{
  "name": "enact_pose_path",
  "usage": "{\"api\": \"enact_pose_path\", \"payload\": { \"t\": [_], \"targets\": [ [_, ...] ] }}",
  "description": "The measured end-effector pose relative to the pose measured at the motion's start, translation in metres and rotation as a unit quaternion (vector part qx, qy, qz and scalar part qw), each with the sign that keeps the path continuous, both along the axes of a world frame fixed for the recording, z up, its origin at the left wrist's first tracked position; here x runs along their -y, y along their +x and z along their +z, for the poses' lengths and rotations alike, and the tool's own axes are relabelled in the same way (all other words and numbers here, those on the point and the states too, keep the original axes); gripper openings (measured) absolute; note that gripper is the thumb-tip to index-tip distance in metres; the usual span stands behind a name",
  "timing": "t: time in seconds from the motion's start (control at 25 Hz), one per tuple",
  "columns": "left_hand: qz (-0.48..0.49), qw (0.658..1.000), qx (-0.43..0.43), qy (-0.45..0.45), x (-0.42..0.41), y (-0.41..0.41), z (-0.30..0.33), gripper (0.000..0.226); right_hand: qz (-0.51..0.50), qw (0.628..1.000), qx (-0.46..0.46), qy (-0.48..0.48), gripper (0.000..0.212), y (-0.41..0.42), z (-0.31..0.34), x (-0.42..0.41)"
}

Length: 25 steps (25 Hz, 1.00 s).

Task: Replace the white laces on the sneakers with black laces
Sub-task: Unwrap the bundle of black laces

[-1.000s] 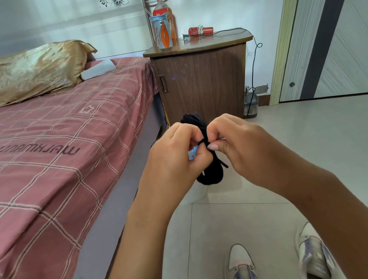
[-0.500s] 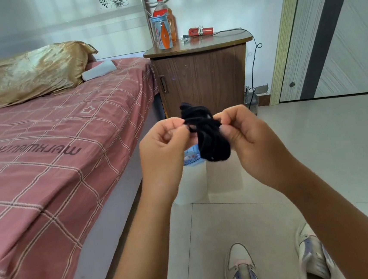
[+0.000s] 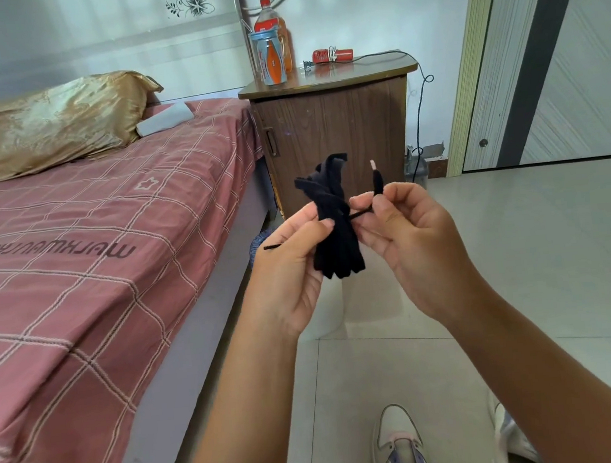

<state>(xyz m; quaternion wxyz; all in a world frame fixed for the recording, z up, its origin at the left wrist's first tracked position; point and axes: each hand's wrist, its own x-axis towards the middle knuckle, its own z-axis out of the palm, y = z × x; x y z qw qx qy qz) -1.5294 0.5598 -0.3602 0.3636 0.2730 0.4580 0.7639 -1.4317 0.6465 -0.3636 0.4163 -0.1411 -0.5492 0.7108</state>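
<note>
Across the left of the frame runs the bed with its pink checked sheet (image 3: 76, 272), and at upper centre stands the brown wooden bedside cabinet (image 3: 331, 131); pale floor tiles (image 3: 540, 246) fill the right and the bottom.

At centre we hold up the bundle of flat black fabric laces (image 3: 336, 239), well above the floor. Our left hand (image 3: 292, 270) pinches the bundle's middle between thumb and fingers, with a thin black tie end sticking out to the left. Our right hand (image 3: 405, 236) pinches a lace end beside the bundle, and the lace's pale plastic tip (image 3: 374, 165) stands above its fingers.

At the bottom edge sit the white sneakers with bluish trim: one (image 3: 399, 446) at lower centre, the other (image 3: 510, 435) largely hidden behind our right forearm. Whether white laces are in their eyelets, we cannot tell.

We judge that we are at an early step, loosening the new laces from their bundle. The next move probably calls for drawing the freed end out while the left hand keeps the bundle from tangling, then separating two laces before turning to the shoes.
</note>
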Motion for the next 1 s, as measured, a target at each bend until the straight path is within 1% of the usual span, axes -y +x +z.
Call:
{"api": "enact_pose_path", "payload": {
  "t": [0.08,0.12,0.2,0.24,0.32,0.36,0.44,0.48,0.52,0.56,0.6,0.64,0.68,0.72,0.76,0.84,0.92,1.0],
  "targets": [
    [-0.043,0.998,0.036,-0.008,0.002,-0.005,-0.001,0.035,0.055,0.986,-0.051,-0.149,0.013,0.0,0.003,-0.001],
    [-0.051,0.997,0.062,-0.012,0.002,-0.007,-0.002,0.037,0.072,0.975,-0.061,-0.199,0.013,0.0,0.002,-0.004],
    [-0.053,0.993,0.105,-0.008,0.004,-0.01,-0.003,0.038,0.078,0.961,-0.051,-0.259,0.013,-0.001,-0.001,-0.009],
    [-0.056,0.993,0.108,-0.008,0.006,-0.012,-0.005,0.04,0.074,0.96,-0.04,-0.267,0.013,0.0,-0.003,-0.012],
    [-0.076,0.993,0.086,-0.012,0.009,-0.014,-0.005,0.044,0.077,0.963,-0.025,-0.257,0.01,0.002,-0.005,-0.014],
    [-0.073,0.994,0.081,-0.016,0.01,-0.014,-0.004,0.04,0.084,0.967,-0.022,-0.241,0.011,0.002,-0.005,-0.012],
    [-0.044,0.995,0.073,-0.046,0.01,-0.011,-0.002,0.03,0.084,0.981,-0.005,-0.177,0.013,0.003,-0.003,-0.007],
    [-0.019,0.996,0.053,-0.065,0.009,-0.009,-0.002,0.035,0.076,0.988,0.008,-0.137,0.012,0.003,-0.002,-0.004],
    [0.008,0.997,0.03,-0.077,0.007,-0.007,-0.003,0.046,0.07,0.992,0.02,-0.105,0.01,0.002,-0.001,-0.002],
    [0.041,0.996,0.011,-0.077,0.005,-0.006,-0.005,0.055,0.067,0.993,0.029,-0.09,0.009,0.002,0.0,0.0],
    [0.065,0.995,-0.004,-0.073,0.003,-0.006,-0.005,0.054,0.066,0.993,0.033,-0.092,0.007,0.002,0.002,0.001],
    [0.085,0.994,-0.016,-0.069,0.001,-0.005,-0.004,0.042,0.057,0.993,0.038,-0.1,0.006,0.002,0.004,0.0],
    [0.094,0.993,-0.024,-0.071,0.001,-0.004,-0.002,0.024,0.036,0.993,0.043,-0.108,0.006,0.002,0.005,-0.002],
    [0.094,0.992,-0.029,-0.078,0.002,-0.002,0.001,0.012,0.006,0.992,0.049,-0.117,0.006,0.002,0.006,-0.005],
    [0.088,0.992,-0.028,-0.085,0.003,0.001,0.007,0.01,-0.026,0.99,0.051,-0.13,0.007,0.003,0.007,-0.009],
    [0.067,0.993,-0.027,-0.095,0.007,0.004,0.015,0.014,-0.085,0.984,0.057,-0.147,0.01,0.007,0.008,-0.019],
    [0.042,0.993,-0.038,-0.101,0.012,0.006,0.022,0.015,-0.124,0.981,0.071,-0.129,0.013,0.013,0.01,-0.027],
    [0.025,0.993,-0.04,-0.106,0.016,0.009,0.029,0.016,-0.134,0.983,0.081,-0.098,0.014,0.019,0.014,-0.033]
  ]
}}
